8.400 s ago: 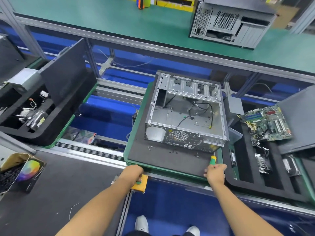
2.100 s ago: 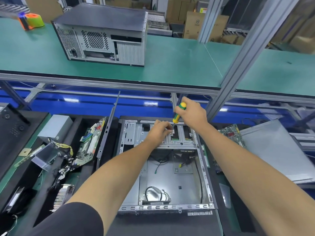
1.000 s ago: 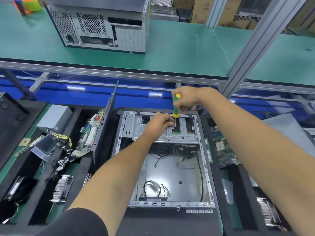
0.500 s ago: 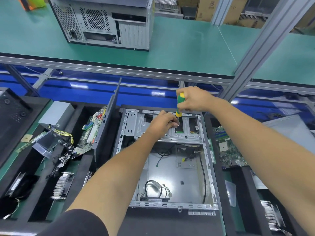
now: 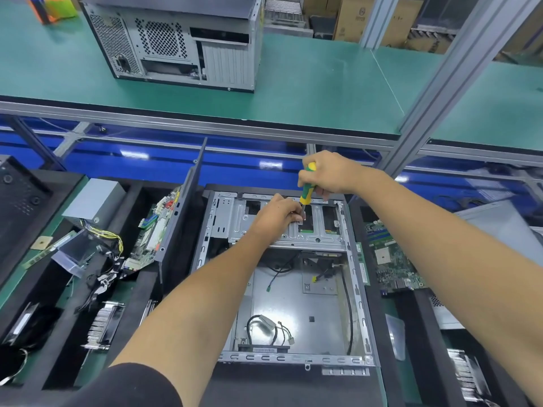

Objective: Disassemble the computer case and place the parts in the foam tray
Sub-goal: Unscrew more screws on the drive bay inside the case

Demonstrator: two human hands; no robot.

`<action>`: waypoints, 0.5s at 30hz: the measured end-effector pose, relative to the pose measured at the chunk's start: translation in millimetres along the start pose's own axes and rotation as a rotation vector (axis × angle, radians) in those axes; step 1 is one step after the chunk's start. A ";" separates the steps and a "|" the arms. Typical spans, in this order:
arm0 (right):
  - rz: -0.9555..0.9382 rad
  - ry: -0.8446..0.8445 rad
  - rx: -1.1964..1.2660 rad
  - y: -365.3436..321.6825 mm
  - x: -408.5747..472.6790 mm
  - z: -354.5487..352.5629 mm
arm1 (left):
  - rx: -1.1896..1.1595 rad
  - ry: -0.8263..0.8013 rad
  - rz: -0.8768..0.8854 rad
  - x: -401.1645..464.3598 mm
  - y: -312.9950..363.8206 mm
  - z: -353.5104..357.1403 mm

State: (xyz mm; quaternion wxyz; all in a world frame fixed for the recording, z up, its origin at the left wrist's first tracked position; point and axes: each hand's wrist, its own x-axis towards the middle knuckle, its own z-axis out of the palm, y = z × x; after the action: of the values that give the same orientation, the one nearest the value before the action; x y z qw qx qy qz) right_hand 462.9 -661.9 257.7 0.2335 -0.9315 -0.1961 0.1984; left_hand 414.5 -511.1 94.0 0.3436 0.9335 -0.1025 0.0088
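Computer case [image 5: 293,289], stripped to its bare metal frame, lies open-side up on a dark mat in front of me, between two black foam trays. My right hand [image 5: 329,174] is wrapped around the green-and-yellow handle of a screwdriver [image 5: 307,183], holding it nearly upright with the tip down on the drive cage [image 5: 282,221] at the far end of the case. My left hand [image 5: 274,214] rests on that cage just beside the screwdriver's shaft, fingers curled and pinching around the spot where the tip meets the metal; what exactly they hold I cannot tell. Loose black cables [image 5: 264,327] lie on the case floor near me.

On the left, a foam tray [image 5: 138,289] holds a green motherboard [image 5: 152,233] leaning against a dark side panel [image 5: 182,207] that stands on edge, a grey power supply [image 5: 94,198] with yellow wires, and a finned heatsink [image 5: 104,324] nearer to me. On the right, another foam tray [image 5: 417,324] carries a second motherboard [image 5: 390,259] lying flat just beside the case. Across the blue conveyor, on the far green bench [image 5: 323,92], stands an assembled computer tower [image 5: 176,39] with its rear facing me.
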 end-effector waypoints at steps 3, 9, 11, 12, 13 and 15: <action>0.055 -0.089 -0.019 -12.6 4.7 -8.1 | 0.021 0.013 -0.019 0.4 4.2 -0.3; 0.061 -0.307 -0.302 -43.5 17.8 -11.0 | 0.012 0.002 -0.056 3.3 7.8 0.9; 0.019 -0.347 -0.389 -49.5 19.2 -10.1 | -0.034 0.008 -0.075 1.1 10.1 -0.5; 0.000 -0.368 -0.417 -51.1 19.1 -11.4 | -0.036 0.012 -0.077 0.1 9.0 -1.2; -0.022 -0.392 -0.444 -52.3 19.1 -12.9 | -0.024 -0.001 -0.076 0.1 7.3 0.3; -0.075 -0.426 -0.509 -54.7 19.8 -12.1 | -0.033 -0.007 -0.099 1.0 8.2 -2.0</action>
State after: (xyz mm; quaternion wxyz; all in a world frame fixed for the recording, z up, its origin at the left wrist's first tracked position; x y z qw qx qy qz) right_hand 470.3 -612.7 290.1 -0.0457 -0.8897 -0.3177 0.3246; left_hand 413.9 -516.2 100.8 0.3585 0.9317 -0.0574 -0.0132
